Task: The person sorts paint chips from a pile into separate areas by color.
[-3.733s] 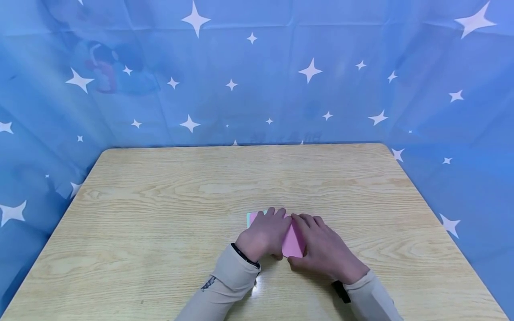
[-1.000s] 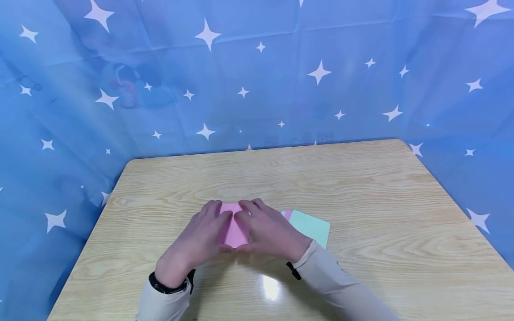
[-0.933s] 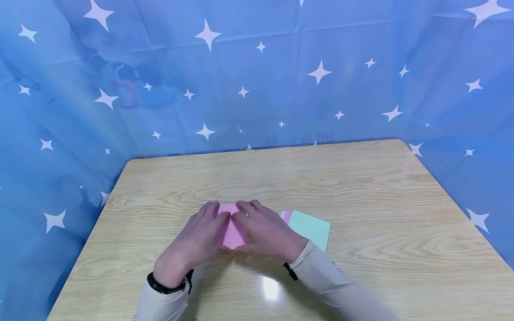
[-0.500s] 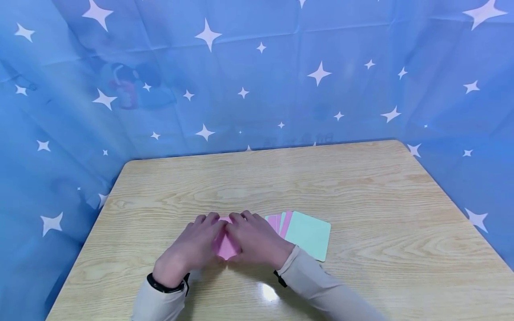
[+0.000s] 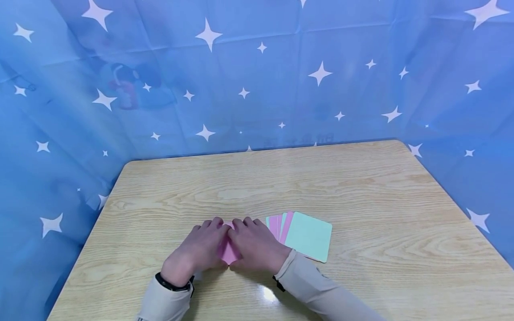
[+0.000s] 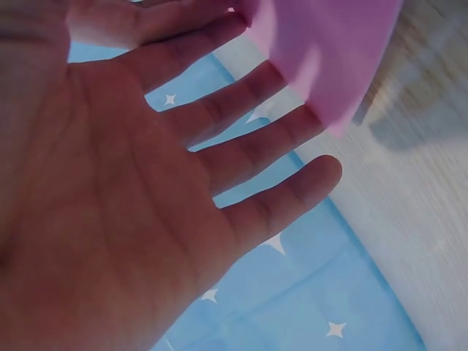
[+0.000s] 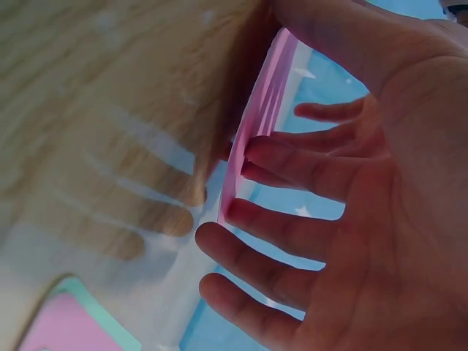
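Note:
Between both hands in the head view is a small stack of pink cards point(image 5: 230, 253). My left hand point(image 5: 201, 247) holds its left side, and in the left wrist view the fingertips point(image 6: 311, 121) touch the edge of the pink cards point(image 6: 329, 51). My right hand point(image 5: 257, 249) holds the right side. Several thin pink layers point(image 7: 256, 124) show edge-on in the right wrist view, with the thumb at one end and fingers along the other part. To the right lies a fanned set of mint and pink cards, a mint card point(image 5: 308, 236) on top.
Everything rests on a wooden table point(image 5: 257, 187). A blue cloth point(image 5: 257, 89) with white stars hangs behind it and down its sides. The fanned cards lie close beside my right forearm point(image 5: 317, 285).
Over the last second both hands have drawn the pink cards slightly nearer to me, uncovering more of the fanned cards. At the earliest frame, my hands were over cards further right, without that fan showing.

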Available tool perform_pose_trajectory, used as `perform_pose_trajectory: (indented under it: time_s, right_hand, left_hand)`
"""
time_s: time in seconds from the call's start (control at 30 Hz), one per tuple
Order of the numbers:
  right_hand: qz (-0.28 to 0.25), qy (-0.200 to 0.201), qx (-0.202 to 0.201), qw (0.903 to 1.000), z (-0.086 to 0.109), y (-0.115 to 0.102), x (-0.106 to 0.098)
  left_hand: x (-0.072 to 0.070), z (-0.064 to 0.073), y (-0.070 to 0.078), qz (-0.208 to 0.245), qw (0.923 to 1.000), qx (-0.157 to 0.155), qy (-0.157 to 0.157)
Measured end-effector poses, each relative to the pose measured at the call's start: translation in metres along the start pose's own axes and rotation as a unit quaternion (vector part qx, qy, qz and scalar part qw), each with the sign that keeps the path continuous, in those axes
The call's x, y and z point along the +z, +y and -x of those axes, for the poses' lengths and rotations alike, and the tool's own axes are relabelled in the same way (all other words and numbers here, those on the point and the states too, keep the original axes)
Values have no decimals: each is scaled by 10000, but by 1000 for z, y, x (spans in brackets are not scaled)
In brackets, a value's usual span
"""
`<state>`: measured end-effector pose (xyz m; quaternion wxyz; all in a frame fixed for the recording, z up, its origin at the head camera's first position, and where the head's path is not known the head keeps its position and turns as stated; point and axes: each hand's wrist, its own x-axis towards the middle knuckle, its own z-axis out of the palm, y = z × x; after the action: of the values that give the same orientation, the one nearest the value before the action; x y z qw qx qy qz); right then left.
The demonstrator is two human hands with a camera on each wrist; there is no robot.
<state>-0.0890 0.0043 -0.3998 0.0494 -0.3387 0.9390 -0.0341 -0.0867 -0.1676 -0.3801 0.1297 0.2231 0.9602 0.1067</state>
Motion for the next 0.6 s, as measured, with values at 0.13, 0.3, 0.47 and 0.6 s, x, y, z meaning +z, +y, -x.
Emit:
perform_pose_trajectory:
  time_s: [0.13, 0.3, 0.47, 0.6]
  right_hand:
    - [39, -34, -4, 10000, 0, -1, 1]
    - [-10, -120, 35, 9999, 0, -1, 2]
    - [-23, -143, 43, 9999, 0, -1, 2]
    - [-84, -169, 45, 9998, 0, -1, 2]
  left_hand:
    - [1, 0, 0, -3, 10000, -9, -12]
    - [2, 0, 0, -2, 10000, 0, 36]
    - [5, -1, -2, 41, 10000, 16, 73]
    - [6, -1, -2, 127, 9999, -31, 32]
